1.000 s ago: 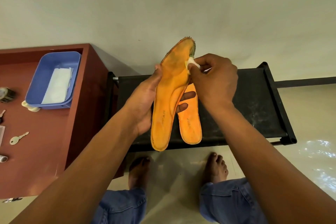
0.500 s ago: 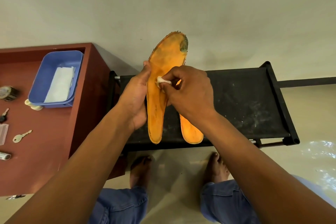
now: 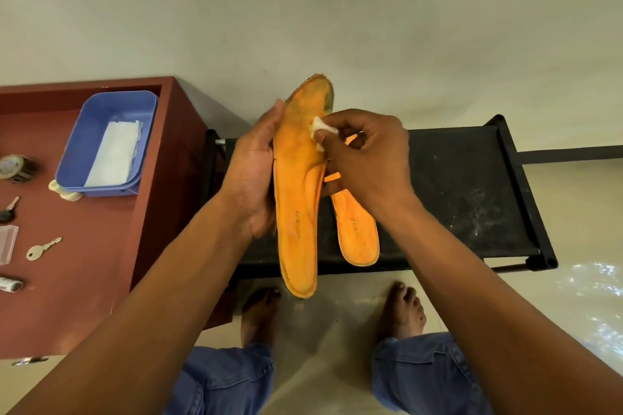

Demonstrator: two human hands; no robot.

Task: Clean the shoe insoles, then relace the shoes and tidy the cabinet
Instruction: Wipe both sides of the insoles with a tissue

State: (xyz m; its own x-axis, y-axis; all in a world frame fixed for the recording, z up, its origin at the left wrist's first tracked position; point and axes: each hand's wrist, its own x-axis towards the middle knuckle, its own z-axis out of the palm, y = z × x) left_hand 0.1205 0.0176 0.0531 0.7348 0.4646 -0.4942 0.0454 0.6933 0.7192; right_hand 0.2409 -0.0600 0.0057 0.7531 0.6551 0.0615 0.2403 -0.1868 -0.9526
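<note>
My left hand (image 3: 251,178) grips an orange insole (image 3: 298,199) along its left edge and holds it upright, toe end up, where a dark stain shows. My right hand (image 3: 364,162) pinches a small white wipe (image 3: 318,128) and presses it against the insole's upper part. A second orange insole (image 3: 357,232) lies flat on the black fabric shelf (image 3: 465,189) behind, partly hidden by my right hand.
A red-brown cabinet top (image 3: 84,280) at left carries a blue tray (image 3: 74,158) with white wipes (image 3: 114,155), two keys (image 3: 42,249), a tape roll (image 3: 15,167) and small items. My bare feet (image 3: 403,310) stand on the pale floor below the shelf.
My right hand slid the wipe from the toe end down to the insole's middle, then back up toward the toe. The left hand kept holding the insole.
</note>
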